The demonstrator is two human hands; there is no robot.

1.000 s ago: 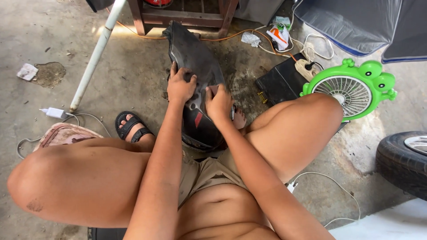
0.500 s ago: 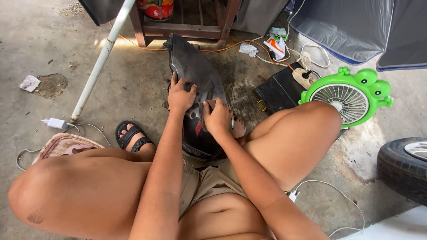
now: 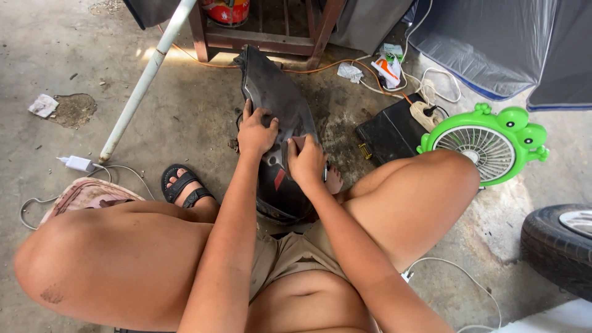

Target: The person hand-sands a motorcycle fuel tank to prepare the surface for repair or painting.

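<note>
I sit low on a concrete floor with both knees spread. A long dark grey plastic panel (image 3: 274,98), curved like a vehicle fairing, stands on the floor between my legs. My left hand (image 3: 256,132) grips its left edge near the middle. Just to the right and slightly lower, my right hand (image 3: 306,161) is closed on the panel's right side. The panel's lower end (image 3: 280,197) shows a small red mark and is partly hidden behind my arms.
A green frog-shaped fan (image 3: 484,148) lies at right beside a black case (image 3: 388,132) and a power strip (image 3: 424,114) with cables. A white pole (image 3: 145,80) leans at left. A tyre (image 3: 558,246) is at the far right, a wooden stand (image 3: 259,37) behind, a charger (image 3: 77,163) at left.
The view has shifted slightly. Both hands have stayed on the panel, with the right hand moving a little lower along it.
</note>
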